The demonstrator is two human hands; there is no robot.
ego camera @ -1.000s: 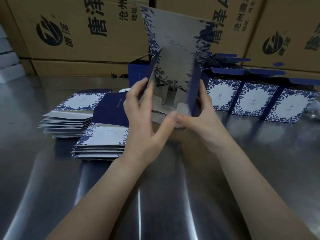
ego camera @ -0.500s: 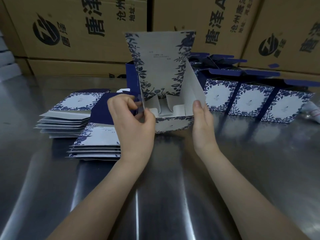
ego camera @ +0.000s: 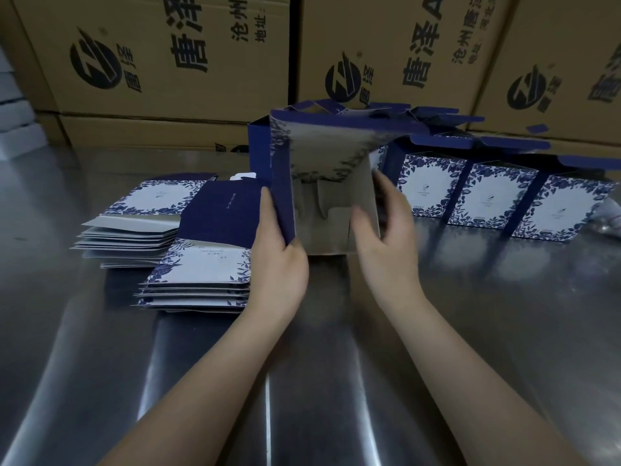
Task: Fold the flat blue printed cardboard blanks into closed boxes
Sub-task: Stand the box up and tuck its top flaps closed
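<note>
A half-formed blue printed box (ego camera: 322, 183) stands on the steel table (ego camera: 470, 314), its open side facing me with grey flaps showing inside. My left hand (ego camera: 279, 260) grips the box's dark blue left wall. On the other side, my right hand (ego camera: 386, 230) is blurred against the right wall, fingers reaching into the opening. Two stacks of flat blanks (ego camera: 198, 274) lie to the left. Erected boxes (ego camera: 484, 200) with raised lids stand in a row at the right.
Large brown shipping cartons (ego camera: 174, 62) form a wall behind the table. A further stack of flat blanks (ego camera: 134, 227) lies at far left. White items (ego camera: 13, 129) sit at the left edge.
The tall printed panel has come down from upright to lie over the box's top. My left hand moved from the flap to the left wall; my right hand moved into the opening.
</note>
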